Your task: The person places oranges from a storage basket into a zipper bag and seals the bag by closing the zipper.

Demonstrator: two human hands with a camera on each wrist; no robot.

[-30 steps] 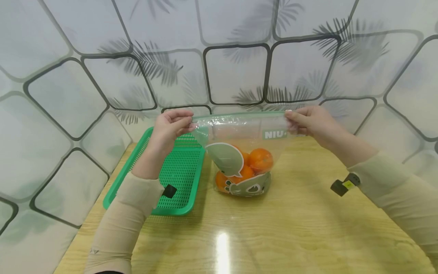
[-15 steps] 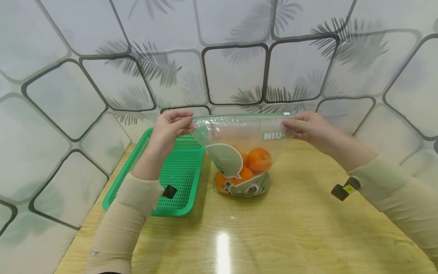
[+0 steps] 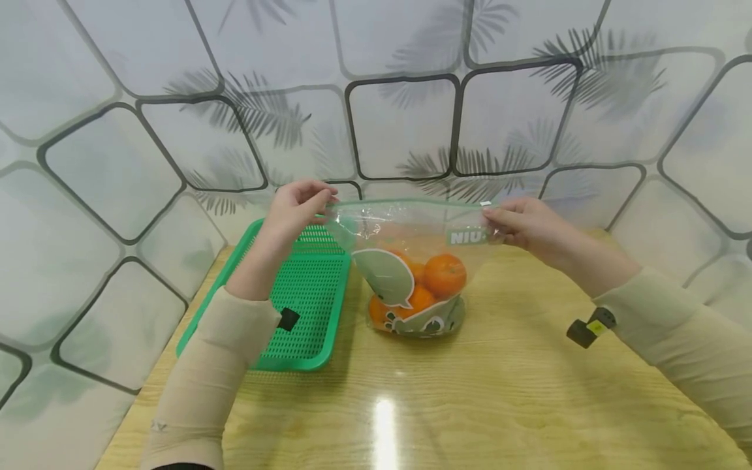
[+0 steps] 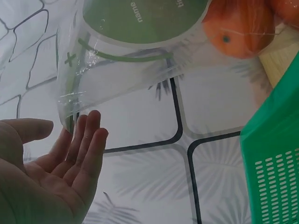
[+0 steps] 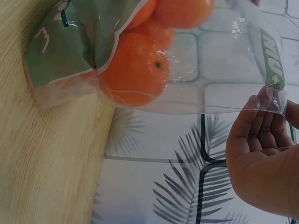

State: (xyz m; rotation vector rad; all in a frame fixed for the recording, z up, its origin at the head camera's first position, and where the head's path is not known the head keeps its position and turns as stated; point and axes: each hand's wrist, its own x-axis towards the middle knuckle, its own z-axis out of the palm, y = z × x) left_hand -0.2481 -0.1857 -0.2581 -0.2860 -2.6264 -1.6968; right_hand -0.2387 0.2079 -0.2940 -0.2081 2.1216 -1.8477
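A clear zip bag with a green printed front stands on the table, its lower part filled with several oranges. A white slider sits near the right end of its green zip. My right hand pinches the bag's upper right corner just below that slider. At the upper left corner is my left hand. In the left wrist view the left hand has its thumb spread away from the fingers, and the bag's corner touches the index finger.
Left of the bag, a green perforated plastic basket lies on the wooden table, partly behind my left forearm. A patterned wall covering rises close behind and along the left side.
My right hand has slid from the slider to just below it, and the bag's top edge has dropped slightly. The left thumb has moved apart from the fingers at the left corner.
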